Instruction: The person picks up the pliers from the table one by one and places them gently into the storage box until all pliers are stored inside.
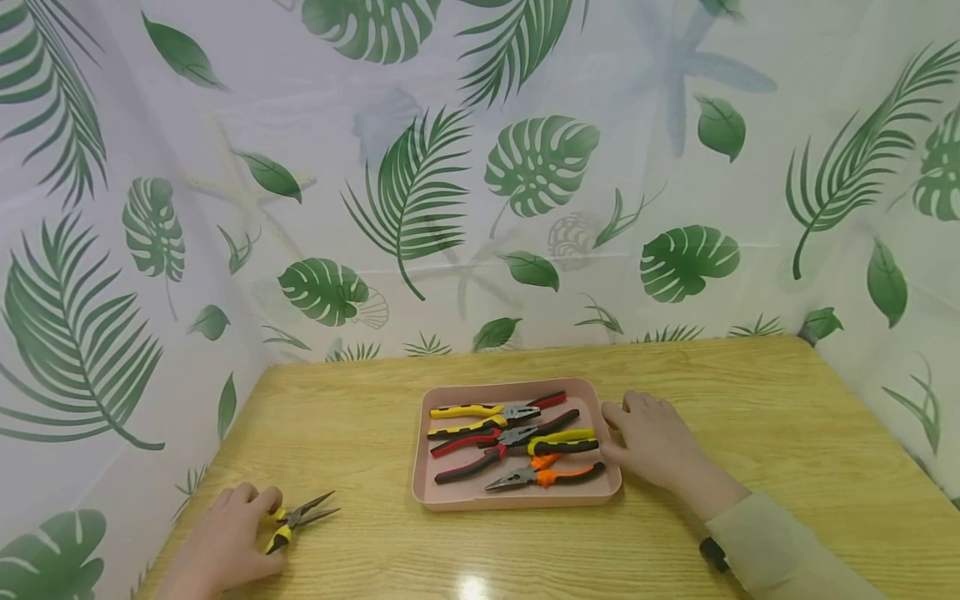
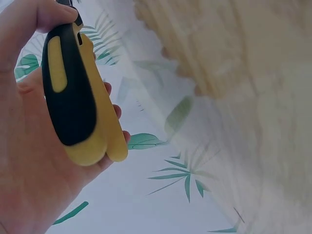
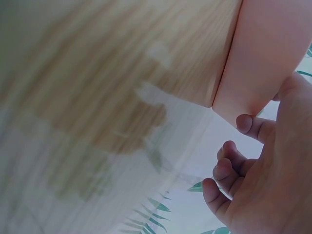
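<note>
At the near left of the table, my left hand [image 1: 228,537] grips needle-nose pliers [image 1: 302,512] by yellow-and-black handles. Their thin jaws are spread a little and point right. In the left wrist view the handles [image 2: 73,95] lie across the palm, the thumb pressing near the top. My right hand [image 1: 656,437] holds the right rim of a pink tray [image 1: 517,504], the thumb over the edge and the index finger at the outer wall [image 3: 263,53]; the other fingers are loosely bent. Inside the tray lie red-and-black pliers [image 1: 517,435], orange-handled pliers [image 1: 536,476] and yellow-and-black pliers [image 1: 517,412].
A light wood-grain table [image 1: 360,467] carries the tray near its middle. White cloth with green leaf prints [image 1: 525,275] hangs behind and along both sides. A black band [image 1: 713,554] shows beneath the right sleeve [image 1: 780,542].
</note>
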A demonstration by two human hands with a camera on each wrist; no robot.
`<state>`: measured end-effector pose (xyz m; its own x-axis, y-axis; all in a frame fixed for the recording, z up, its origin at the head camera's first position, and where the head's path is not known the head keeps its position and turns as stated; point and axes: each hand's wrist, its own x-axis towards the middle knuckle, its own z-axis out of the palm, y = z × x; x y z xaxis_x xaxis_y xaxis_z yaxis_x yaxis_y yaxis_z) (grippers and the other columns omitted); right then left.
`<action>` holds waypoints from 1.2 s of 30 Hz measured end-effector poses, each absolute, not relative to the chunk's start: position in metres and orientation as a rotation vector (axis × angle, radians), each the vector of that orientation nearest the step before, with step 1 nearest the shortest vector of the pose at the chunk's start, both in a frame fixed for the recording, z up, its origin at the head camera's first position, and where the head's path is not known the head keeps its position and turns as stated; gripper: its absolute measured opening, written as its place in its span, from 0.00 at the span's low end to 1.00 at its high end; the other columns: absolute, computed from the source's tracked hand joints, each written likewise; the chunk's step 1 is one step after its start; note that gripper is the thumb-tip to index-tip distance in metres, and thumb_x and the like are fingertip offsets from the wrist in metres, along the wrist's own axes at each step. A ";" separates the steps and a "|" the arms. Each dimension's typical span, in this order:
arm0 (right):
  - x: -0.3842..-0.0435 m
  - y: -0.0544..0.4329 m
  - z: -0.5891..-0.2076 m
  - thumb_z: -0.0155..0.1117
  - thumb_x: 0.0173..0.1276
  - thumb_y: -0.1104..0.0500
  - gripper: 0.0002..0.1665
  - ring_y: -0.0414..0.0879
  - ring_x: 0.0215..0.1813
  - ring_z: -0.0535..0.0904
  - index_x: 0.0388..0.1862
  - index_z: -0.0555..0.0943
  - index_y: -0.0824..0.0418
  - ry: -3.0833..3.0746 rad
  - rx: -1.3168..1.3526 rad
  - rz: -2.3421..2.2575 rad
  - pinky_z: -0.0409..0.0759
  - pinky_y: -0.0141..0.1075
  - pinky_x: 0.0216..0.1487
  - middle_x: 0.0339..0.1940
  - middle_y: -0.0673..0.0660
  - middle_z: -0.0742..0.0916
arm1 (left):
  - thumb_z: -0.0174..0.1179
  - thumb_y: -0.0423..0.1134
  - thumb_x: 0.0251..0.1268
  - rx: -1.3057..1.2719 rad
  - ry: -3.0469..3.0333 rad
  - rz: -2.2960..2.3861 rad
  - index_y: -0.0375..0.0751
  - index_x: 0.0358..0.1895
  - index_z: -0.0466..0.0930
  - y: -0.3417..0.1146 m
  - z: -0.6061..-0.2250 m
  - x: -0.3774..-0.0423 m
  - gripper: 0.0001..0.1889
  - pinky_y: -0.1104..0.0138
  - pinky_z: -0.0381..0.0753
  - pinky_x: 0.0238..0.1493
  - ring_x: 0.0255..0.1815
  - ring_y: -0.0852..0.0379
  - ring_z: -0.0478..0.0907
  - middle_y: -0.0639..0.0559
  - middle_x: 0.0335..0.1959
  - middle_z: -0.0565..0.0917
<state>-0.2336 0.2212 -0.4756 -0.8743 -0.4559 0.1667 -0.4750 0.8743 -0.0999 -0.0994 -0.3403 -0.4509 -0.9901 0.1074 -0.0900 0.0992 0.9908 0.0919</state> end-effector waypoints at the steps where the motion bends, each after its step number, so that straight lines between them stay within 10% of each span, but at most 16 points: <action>1: -0.234 0.221 -0.476 0.68 0.67 0.45 0.14 0.47 0.33 0.65 0.38 0.75 0.51 -2.908 0.723 0.206 0.60 0.39 0.35 0.31 0.53 0.72 | 0.77 0.49 0.40 0.165 3.047 0.131 0.53 0.43 0.79 -0.340 -0.451 -0.100 0.24 0.58 0.72 0.37 0.37 0.54 0.69 0.52 0.37 0.75; 36: -0.232 0.221 -0.473 0.67 0.68 0.45 0.13 0.48 0.35 0.66 0.40 0.77 0.51 -2.932 0.716 0.195 0.62 0.41 0.36 0.33 0.53 0.73 | 0.75 0.48 0.43 0.343 3.148 0.073 0.54 0.46 0.80 -0.315 -0.437 -0.120 0.23 0.56 0.74 0.39 0.40 0.54 0.72 0.54 0.39 0.77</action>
